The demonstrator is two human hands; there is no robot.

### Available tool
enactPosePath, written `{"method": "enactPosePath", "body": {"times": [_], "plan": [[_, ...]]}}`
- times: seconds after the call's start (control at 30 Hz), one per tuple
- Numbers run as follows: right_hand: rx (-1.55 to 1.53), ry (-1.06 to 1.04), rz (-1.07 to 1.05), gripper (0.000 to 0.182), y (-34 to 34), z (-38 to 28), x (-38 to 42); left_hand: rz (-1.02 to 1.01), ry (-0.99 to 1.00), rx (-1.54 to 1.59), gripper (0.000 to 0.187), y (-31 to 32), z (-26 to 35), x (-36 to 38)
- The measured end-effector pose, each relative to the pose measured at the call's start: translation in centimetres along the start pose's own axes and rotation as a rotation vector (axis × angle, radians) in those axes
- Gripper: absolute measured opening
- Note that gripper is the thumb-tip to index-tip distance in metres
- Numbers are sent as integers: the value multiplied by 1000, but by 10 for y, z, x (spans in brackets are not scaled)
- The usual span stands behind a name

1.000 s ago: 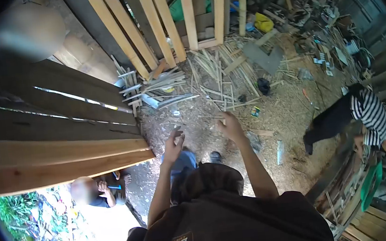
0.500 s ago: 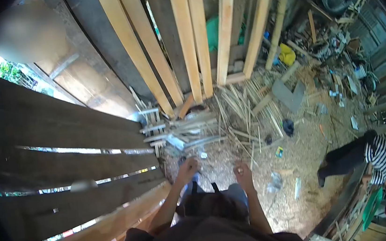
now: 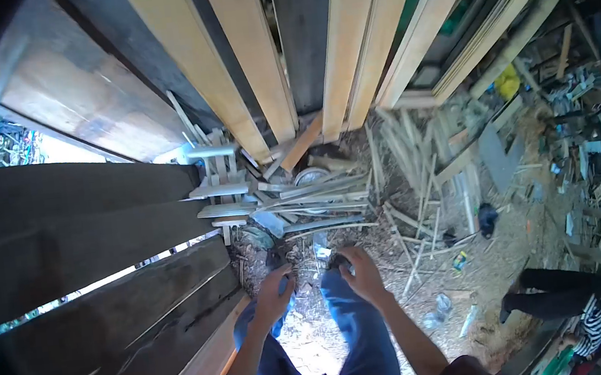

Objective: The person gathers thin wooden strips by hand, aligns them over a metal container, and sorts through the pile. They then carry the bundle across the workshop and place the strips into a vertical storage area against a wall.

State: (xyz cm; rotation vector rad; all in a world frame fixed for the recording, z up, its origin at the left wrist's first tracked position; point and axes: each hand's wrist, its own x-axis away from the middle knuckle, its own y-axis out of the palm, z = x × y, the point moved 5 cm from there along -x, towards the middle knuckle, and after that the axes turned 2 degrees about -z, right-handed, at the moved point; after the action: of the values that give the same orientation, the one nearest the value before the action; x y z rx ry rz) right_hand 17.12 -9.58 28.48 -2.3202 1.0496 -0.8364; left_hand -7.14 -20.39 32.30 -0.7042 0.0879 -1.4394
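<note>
My left hand (image 3: pixel 274 296) hangs in front of my left knee, its fingers loosely curled with a gap between thumb and fingers. Nothing shows in it. Close to my right knee is my right hand (image 3: pixel 363 274), also loosely bent with thumb and fingers apart and nothing visible in it. Neither hand touches the wood. Beyond them on the ground lies a pile of thin wood strips (image 3: pixel 324 203), beside short stacked wood pieces (image 3: pixel 222 190). Long pale planks (image 3: pixel 358 42) lean upright against the dark wall ahead.
A dark board wall (image 3: pixel 91 217) runs along my left. Scrap sticks (image 3: pixel 422 226), a grey bent sheet (image 3: pixel 498 156) and a clear plastic bag (image 3: pixel 441 308) litter the ground. At right, a person in a striped top (image 3: pixel 595 325) bends over. A yellow object (image 3: pixel 507 83) lies farther back.
The leaning planks and strip pile appear larger and closer. My legs have come into fuller view, and both hands sit nearer each other. The person at right appears lower in view.
</note>
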Motion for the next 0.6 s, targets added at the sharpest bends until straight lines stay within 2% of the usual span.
{"method": "enactPosePath", "body": {"times": [0.13,0.2,0.27,0.3,0.33,0.4,0.53,0.6], "plan": [[112,-30,-53,54,51,63,-84,-138,8,-129,48,51,-73,-81],[256,-103,-18,63,73,88,-118,-84,189,-235,54,78,-96,-120],[272,-98,-36,70,93,112,-146,-99,223,-260,60,95,-126,-154],[308,-178,-2,71,99,123,-161,-109,280,-315,63,104,-136,-173],[339,-246,36,71,104,131,-171,-133,339,-374,66,109,-139,-188],[333,-252,46,73,112,153,-186,-167,348,-465,72,116,-148,-217],[369,-314,188,80,112,174,-208,-84,413,-511,81,118,-171,-264],[462,-370,153,82,107,169,-217,-68,416,-729,87,127,-174,-277]]}}
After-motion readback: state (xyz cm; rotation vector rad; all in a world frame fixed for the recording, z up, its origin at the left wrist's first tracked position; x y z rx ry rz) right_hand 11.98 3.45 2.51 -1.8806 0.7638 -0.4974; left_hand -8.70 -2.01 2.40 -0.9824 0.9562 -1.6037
